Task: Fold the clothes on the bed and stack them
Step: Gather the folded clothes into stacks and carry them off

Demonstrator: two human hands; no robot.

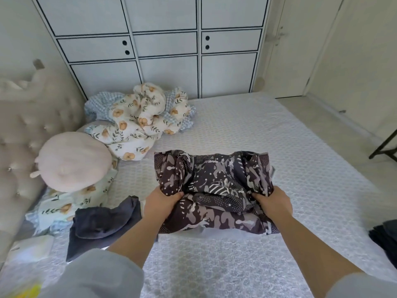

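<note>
A dark patterned garment [214, 186] with grey and white shapes lies bunched on the bed [290, 158] in front of me. My left hand [160, 204] grips its left side, fingers curled into the cloth. My right hand [274, 203] grips its right side the same way. A dark grey garment [101, 224] lies crumpled to the left of my left arm. Dark folded cloth [385, 239] shows at the right edge of the bed.
A floral quilt [137, 121] is heaped at the back left. A round pink plush cushion [73, 162] rests by the tufted headboard [25, 130]. White wardrobe doors [167, 44] stand behind the bed. A dark stand [384, 147] is at the right.
</note>
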